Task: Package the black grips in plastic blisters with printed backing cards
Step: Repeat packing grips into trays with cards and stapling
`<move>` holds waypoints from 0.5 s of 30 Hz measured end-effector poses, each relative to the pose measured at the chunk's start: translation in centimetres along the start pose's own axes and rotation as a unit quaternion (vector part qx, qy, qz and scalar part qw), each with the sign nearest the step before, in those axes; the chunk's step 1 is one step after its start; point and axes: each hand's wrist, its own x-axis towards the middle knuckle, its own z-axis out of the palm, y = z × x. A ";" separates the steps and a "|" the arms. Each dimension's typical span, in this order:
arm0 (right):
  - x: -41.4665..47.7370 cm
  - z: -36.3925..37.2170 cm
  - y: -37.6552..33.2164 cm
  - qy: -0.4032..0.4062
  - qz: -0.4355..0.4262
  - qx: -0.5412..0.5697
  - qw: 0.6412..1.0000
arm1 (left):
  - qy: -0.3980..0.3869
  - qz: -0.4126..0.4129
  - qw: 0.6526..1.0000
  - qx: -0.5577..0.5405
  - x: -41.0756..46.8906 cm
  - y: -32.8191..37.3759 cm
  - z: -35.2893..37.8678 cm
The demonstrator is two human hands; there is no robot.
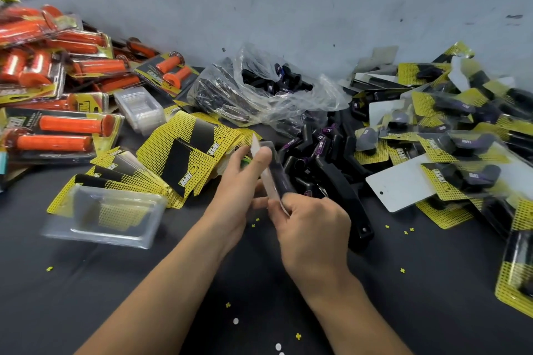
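Blister (273, 179) edge-on, blurred — contents unclear, left hand (240, 184) pinching its top, right hand (313, 229) gripping its lower end, backing cards (187, 153) left of centre — "PRO TAPER", upside down

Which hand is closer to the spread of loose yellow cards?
Left. The left hand sits just beside the yellow cards, gripping the blister pack; the right hand pinches its lower end, farther away.

Backing cards (184, 153) left; loose grips (314, 153), seemingly, right beside them.
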 end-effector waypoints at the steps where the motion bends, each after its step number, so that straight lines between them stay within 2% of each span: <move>1: -0.1 0.2 -0.1 0.005 -0.017 -0.023 1.000 | -0.008 0.000 1.000 -0.030 -0.1 0.2 0.2; 3: -0.3 0.3 -0.4 -0.017 -0.023 -0.039 0.999 | 0.000 0.006 0.997 -0.074 0.0 0.4 0.2; 7: -0.4 0.2 -0.5 -0.132 0.065 0.090 0.985 | 0.018 -0.003 0.984 -0.176 0.1 1.0 -0.6; 13: -0.5 -0.2 -1.0 -0.105 0.069 0.073 0.989 | 0.005 -0.032 0.975 -0.221 -0.2 1.3 -0.6; 15: -0.4 -0.3 -1.3 -0.133 0.087 0.121 0.980 | 0.001 -0.041 0.970 -0.239 -0.3 1.3 -0.7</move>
